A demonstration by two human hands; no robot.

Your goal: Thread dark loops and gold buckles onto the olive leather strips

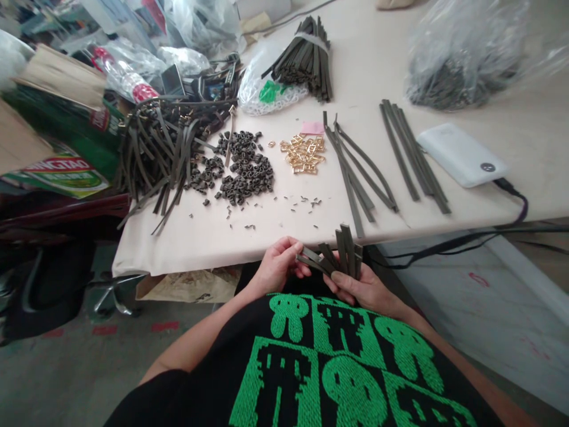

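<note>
Cream-coloured cloth covers the table (240, 243), whose near edge comes right up to the person's lap, so anything dropped from the hands could fall off the front to the floor. At its left, a heap of dark straps (178, 145) hangs partly over the edge; its own weight, or a brush of the left forearm, could drag some down. Farther back, a banded bundle (306, 62) seems less at risk while its band holds. The left hand (280, 258) pinches the end of a strip between thumb and fingers; the right hand (362, 284) clasps a fan of short dark strips (349, 252) under its thumb. These strips are just in front of the table's edge, and their ends splay unevenly: a loosened right thumb could let several slip, and a pull on one could draw out its neighbours. Loose long strips (420, 157) lie near a white power bank (462, 154); a snag on its cable could pull it against them. Small dark loops (246, 169) spread close to the gold frames (304, 155), where a sweeping sleeve could mix the two. Tiny dark scraps (315, 203) lie scattered nearest the hands and could get caught among either.
</note>
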